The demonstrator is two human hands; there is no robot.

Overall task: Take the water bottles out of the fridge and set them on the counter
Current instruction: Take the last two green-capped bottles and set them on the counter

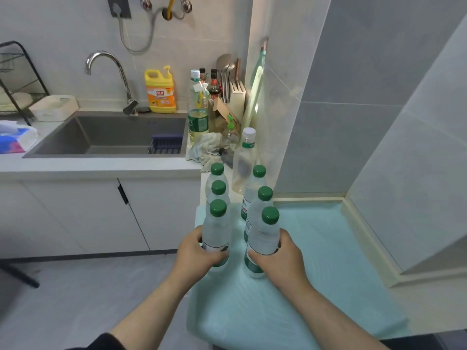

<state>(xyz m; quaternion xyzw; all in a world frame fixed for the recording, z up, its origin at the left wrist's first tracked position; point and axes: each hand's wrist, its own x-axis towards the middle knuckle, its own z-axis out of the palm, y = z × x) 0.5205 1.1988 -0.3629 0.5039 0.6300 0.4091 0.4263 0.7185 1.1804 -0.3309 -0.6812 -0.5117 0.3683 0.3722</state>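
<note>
Several clear water bottles with green caps stand upright in two rows on a light blue mat (316, 261) that covers the counter. My left hand (195, 253) is wrapped around the nearest bottle of the left row (216, 228). My right hand (280, 256) grips the nearest bottle of the right row (264, 236). Both held bottles are upright, their bases at the mat. Behind them stand two more in the left row (217, 190) and two more in the right row (261, 198). The fridge is out of view.
A taller white-capped bottle (246, 157) stands behind the rows, with a crumpled cloth (204, 150), an oil bottle (198, 114) and a knife block (236, 92) further back. A sink (111, 135) with a tap (111, 72) and yellow detergent jug (160, 92) lies left. A tiled wall (353, 122) rises to the right.
</note>
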